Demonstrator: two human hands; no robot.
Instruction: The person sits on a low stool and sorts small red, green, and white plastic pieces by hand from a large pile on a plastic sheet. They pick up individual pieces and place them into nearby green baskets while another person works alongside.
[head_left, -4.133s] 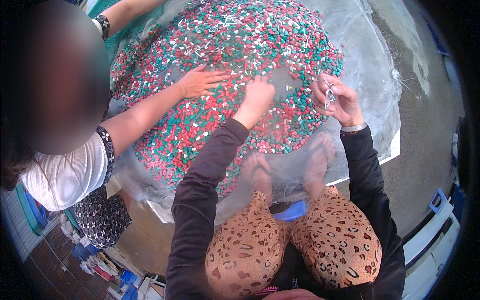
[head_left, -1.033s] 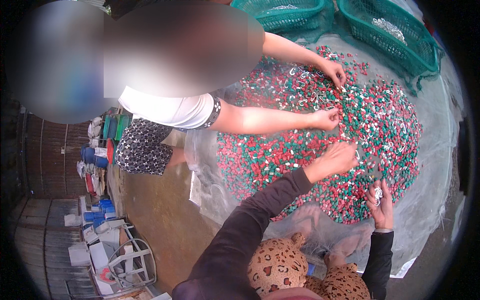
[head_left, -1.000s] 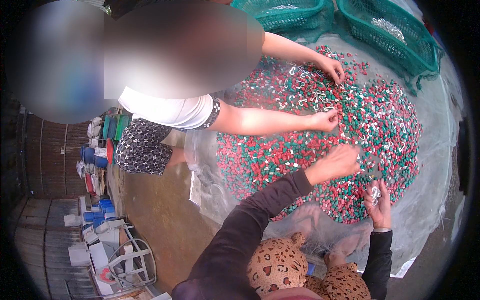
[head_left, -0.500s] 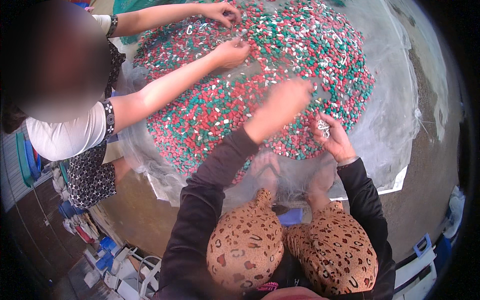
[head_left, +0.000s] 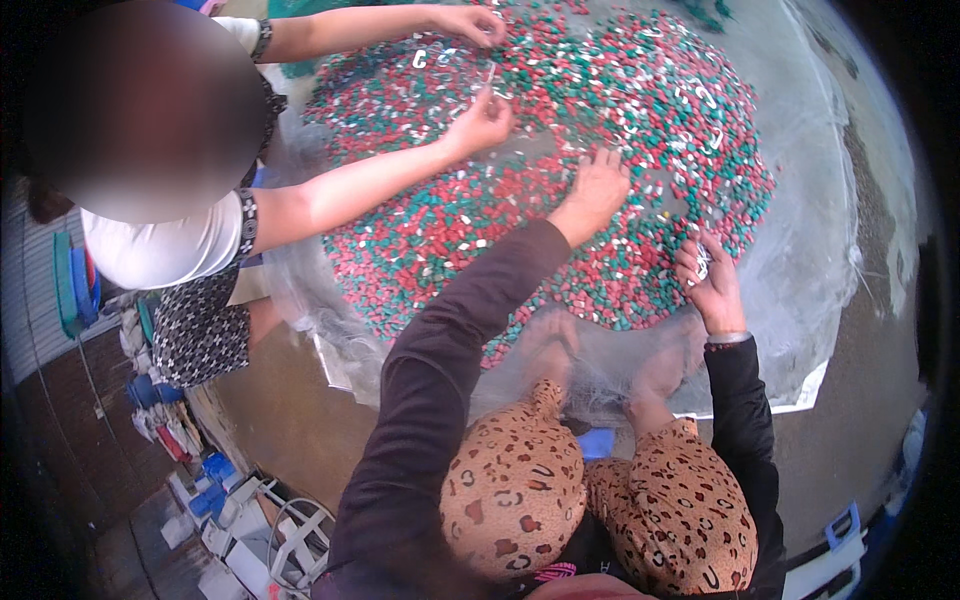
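Note:
A wide pile of small red, green and white pebble-like pieces (head_left: pixel 450 215) lies spread before me. Scattered on it are white carabiner-shaped clips, one (head_left: pixel 714 137) toward the far right. My left hand (head_left: pixel 597 192) reaches over the middle of the pile, palm down, its fingers stretched out and their tips at the pieces by a few white bits; nothing shows in its grasp. At the pile's right edge, my right hand (head_left: pixel 722 290) is turned palm up, with its fingers curled round a small bunch of white clips (head_left: pixel 703 264).
A co-worker's two hands (head_left: pixel 482 122) work over the far left of the pile, near another white clip (head_left: pixel 420 59). Clear plastic sheeting (head_left: pixel 800 240) lies under the pile. My bent knees (head_left: pixel 515 480) are close in front. White and blue plastic items (head_left: pixel 225 510) stand lower left.
My left hand has moved farther out over the pile, and its fingers have straightened. My right hand still holds the white clips. The whole view has shifted slightly.

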